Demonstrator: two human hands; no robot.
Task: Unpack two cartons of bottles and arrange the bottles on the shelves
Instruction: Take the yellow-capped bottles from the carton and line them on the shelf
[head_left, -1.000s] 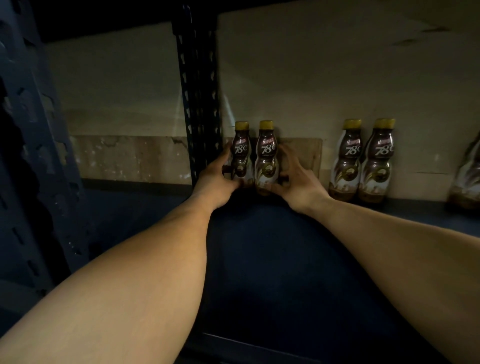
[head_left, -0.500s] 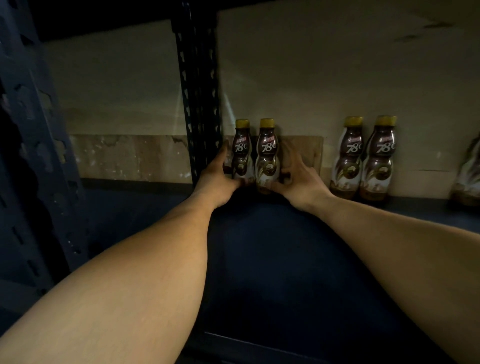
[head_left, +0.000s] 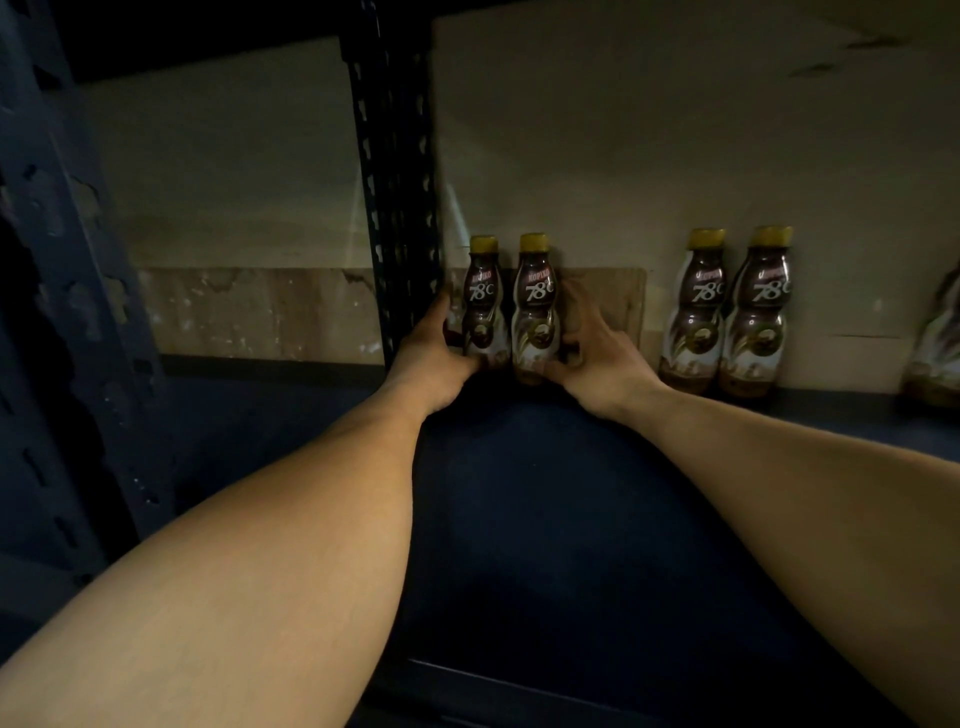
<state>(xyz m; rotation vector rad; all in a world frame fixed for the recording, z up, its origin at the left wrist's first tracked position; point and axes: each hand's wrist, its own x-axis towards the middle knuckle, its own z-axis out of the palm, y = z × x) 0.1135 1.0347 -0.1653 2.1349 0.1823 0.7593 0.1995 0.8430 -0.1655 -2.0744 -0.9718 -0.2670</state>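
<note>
a pale, stained wall (head_left: 675, 130) backs a dark blue shelf (head_left: 571, 519), with a perforated upright post (head_left: 395, 156) standing at the back left. both forearms reach in across the shelf. the left hand (head_left: 434, 364) wraps the lower body of the left bottle (head_left: 483, 306), thumb across its front, just beside the post. the right hand (head_left: 597, 364) holds the right bottle (head_left: 537, 306) low, fingers loosely curled behind it and thumb at its base. the two bottles stand upright, touching, against the wall. a further pair of bottles (head_left: 727, 312) stands apart to the right, and another bottle (head_left: 940, 338) is cut off at the edge.
</note>
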